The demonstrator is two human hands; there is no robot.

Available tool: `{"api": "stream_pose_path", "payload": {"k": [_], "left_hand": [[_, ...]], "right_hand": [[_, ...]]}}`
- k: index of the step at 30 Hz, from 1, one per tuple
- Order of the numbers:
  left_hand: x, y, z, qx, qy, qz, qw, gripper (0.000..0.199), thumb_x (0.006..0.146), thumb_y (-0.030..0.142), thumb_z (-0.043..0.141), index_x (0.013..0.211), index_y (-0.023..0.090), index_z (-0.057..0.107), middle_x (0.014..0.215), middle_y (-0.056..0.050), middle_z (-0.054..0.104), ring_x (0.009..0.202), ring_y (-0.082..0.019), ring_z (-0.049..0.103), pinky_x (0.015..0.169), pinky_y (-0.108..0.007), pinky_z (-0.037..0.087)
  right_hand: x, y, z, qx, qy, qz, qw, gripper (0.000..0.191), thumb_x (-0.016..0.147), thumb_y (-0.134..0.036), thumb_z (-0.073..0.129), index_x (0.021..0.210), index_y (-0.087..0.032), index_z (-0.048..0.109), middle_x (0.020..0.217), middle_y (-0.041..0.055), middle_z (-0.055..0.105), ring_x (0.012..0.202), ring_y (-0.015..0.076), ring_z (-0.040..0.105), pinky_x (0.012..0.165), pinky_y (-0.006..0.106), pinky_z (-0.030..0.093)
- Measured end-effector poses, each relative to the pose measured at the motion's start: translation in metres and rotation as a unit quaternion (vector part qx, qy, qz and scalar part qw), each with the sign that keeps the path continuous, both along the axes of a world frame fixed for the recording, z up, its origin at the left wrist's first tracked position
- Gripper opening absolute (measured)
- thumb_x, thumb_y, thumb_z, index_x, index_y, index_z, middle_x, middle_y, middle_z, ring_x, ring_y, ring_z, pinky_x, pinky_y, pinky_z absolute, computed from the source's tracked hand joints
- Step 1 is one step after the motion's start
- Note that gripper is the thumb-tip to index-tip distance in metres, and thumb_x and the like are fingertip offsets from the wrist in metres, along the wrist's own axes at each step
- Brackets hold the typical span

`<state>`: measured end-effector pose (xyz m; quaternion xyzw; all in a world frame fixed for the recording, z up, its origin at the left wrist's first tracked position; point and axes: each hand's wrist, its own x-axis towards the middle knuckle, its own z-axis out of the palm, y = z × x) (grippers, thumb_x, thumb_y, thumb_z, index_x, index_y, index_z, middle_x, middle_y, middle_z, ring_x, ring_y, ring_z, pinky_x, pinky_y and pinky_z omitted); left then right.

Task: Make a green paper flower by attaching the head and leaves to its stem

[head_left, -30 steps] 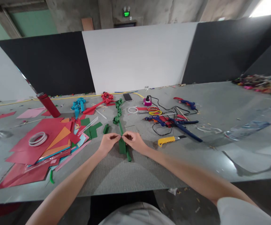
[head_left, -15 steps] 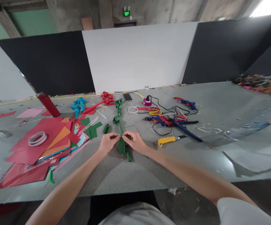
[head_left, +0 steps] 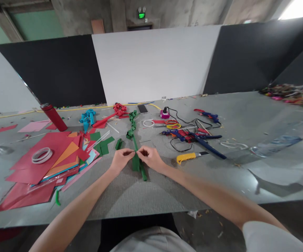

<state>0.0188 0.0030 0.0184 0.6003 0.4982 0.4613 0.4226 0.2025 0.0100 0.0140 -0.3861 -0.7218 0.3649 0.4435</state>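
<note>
My left hand [head_left: 121, 159] and my right hand [head_left: 149, 158] meet over the table's middle, thumbs and fingertips pinched close together. Between them is a strip of green paper [head_left: 135, 165], lying against a rolled green paper stem [head_left: 143, 172]. Both hands are closed on the paper at its upper part; the fingers partly hide where it meets the stem. Beyond my hands the stem runs up to a curled green paper chain [head_left: 132, 126]. A short green paper roll [head_left: 118, 144] lies just left of my left hand.
On the left are stacked coloured papers [head_left: 41, 157] with a tape roll [head_left: 42, 155], and a red flask [head_left: 54, 117]. A yellow utility knife [head_left: 190, 157], pliers [head_left: 209, 146] and a blue glue gun [head_left: 175, 133] with cords lie right. A phone [head_left: 142, 109] lies behind.
My hands stay almost still, pinching the green paper at the same spot. At the right, the white sheet's edge and its shadow have shifted.
</note>
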Motion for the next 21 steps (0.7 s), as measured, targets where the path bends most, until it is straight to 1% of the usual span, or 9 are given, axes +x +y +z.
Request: {"api": "stream_pose_path", "payload": {"k": [3,8,13,16,21], "left_hand": [[-0.0010,0.0012,-0.0037,0.007,0.004,-0.011,1.000,0.026,0.077,0.041,0.071,0.081,0.016,0.076,0.082,-0.006,0.076,0.074,-0.020,0.067,0.067,-0.028,0.051],[-0.0034,0.0039,-0.0090,0.037,0.028,-0.018,0.999,0.024,0.078,0.039,0.070,0.081,0.016,0.075,0.084,-0.006,0.077,0.078,-0.021,0.069,0.070,-0.028,0.052],[-0.0036,0.0017,-0.0060,0.050,0.067,-0.045,0.995,0.024,0.081,0.038,0.066,0.081,0.015,0.075,0.080,-0.006,0.075,0.075,-0.020,0.068,0.067,-0.027,0.049],[-0.0032,0.0006,-0.0045,0.055,0.077,-0.058,0.994,0.024,0.082,0.036,0.065,0.081,0.015,0.075,0.079,-0.006,0.075,0.074,-0.019,0.067,0.066,-0.026,0.048],[-0.0026,0.0018,-0.0047,0.053,0.073,-0.054,0.994,0.023,0.081,0.036,0.065,0.080,0.015,0.075,0.078,-0.006,0.075,0.072,-0.019,0.067,0.065,-0.026,0.048]], "right_hand": [[-0.0002,-0.0002,0.0002,0.000,0.004,0.000,1.000,0.027,0.089,-0.043,0.058,0.077,-0.018,0.061,0.065,-0.0003,0.059,0.059,0.0129,0.053,0.056,0.023,0.042],[-0.0002,0.0003,0.0004,0.009,-0.002,0.008,1.000,0.024,0.088,-0.040,0.059,0.078,-0.018,0.062,0.068,0.0009,0.062,0.062,0.0140,0.055,0.058,0.024,0.044],[-0.0007,0.0021,0.0003,0.015,-0.004,0.007,1.000,0.022,0.089,-0.040,0.059,0.086,-0.019,0.064,0.074,0.0015,0.065,0.068,0.0152,0.060,0.065,0.026,0.047],[0.0000,0.0028,-0.0001,0.022,-0.016,0.008,1.000,0.025,0.091,-0.042,0.057,0.084,-0.019,0.064,0.073,0.0011,0.065,0.068,0.0152,0.060,0.065,0.025,0.046],[0.0010,0.0015,0.0017,0.041,-0.029,0.004,0.999,0.028,0.093,-0.044,0.057,0.083,-0.019,0.064,0.071,0.0008,0.064,0.067,0.0148,0.059,0.064,0.025,0.044]]}}
